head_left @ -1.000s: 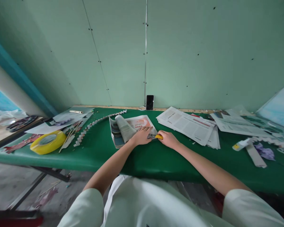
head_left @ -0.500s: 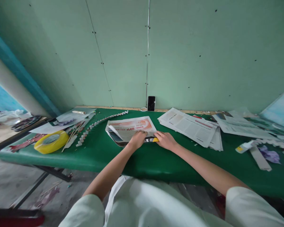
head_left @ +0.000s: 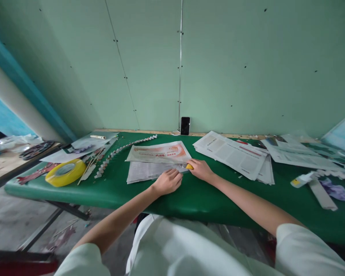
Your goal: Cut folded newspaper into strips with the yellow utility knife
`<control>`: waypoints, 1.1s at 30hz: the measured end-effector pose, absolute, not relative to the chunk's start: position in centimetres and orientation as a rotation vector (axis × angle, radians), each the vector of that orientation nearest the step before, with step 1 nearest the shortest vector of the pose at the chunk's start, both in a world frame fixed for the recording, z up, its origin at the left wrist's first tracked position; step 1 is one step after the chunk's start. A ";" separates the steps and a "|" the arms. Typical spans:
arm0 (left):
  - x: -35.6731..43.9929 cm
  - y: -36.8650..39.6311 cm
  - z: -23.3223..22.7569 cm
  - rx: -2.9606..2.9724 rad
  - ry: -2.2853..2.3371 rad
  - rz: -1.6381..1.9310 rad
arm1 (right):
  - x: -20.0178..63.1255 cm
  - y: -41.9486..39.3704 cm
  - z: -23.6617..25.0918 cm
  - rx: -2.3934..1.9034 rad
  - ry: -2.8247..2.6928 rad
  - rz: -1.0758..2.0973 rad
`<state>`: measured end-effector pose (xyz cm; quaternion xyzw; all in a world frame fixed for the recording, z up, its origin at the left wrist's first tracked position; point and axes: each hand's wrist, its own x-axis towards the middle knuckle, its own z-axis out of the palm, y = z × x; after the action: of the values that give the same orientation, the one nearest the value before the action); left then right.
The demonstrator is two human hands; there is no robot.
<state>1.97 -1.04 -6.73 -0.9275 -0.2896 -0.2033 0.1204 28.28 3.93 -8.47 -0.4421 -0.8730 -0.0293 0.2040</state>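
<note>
Lying flatter now, the top newspaper [head_left: 161,152] is baring lower sheets [head_left: 145,171]; the right hand [head_left: 201,170] is gripping a yellow tool [head_left: 189,166], the left hand's [head_left: 169,181] hold unclear.

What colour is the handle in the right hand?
The handle in the right hand is yellow, seen best in the head view.

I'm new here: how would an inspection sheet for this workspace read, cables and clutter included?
Surface: green table, littered towards both ends.
Job's things: newspaper; yellow tool at its right side.
Clutter: tape and paper chain to the left; papers and bottle to the right.
Hands: right hand holds the yellow tool; left hand at the newspaper's near edge, grip unclear.
Cables: none certain; white loop by the phone, too small to identify.
Surroundings: green wall behind; scraps on the floor.
</note>
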 end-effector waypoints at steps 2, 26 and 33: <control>1.8 -1.5 -7.0 -2.735 -0.851 -0.596 | 28.5 4.1 -8.7 -1.189 -2.426 -0.064; 1.1 0.5 -8.4 -2.786 -1.552 -0.510 | 28.5 5.4 -10.0 -1.105 -2.448 0.160; 0.7 1.0 -8.3 -2.832 -1.485 -0.526 | 28.6 5.4 -10.0 -1.141 -2.442 0.213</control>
<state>0.68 1.00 -8.35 -0.8728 -0.4576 -0.1622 -0.0493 28.61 5.37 -9.98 -0.4118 -0.8817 0.0770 0.2170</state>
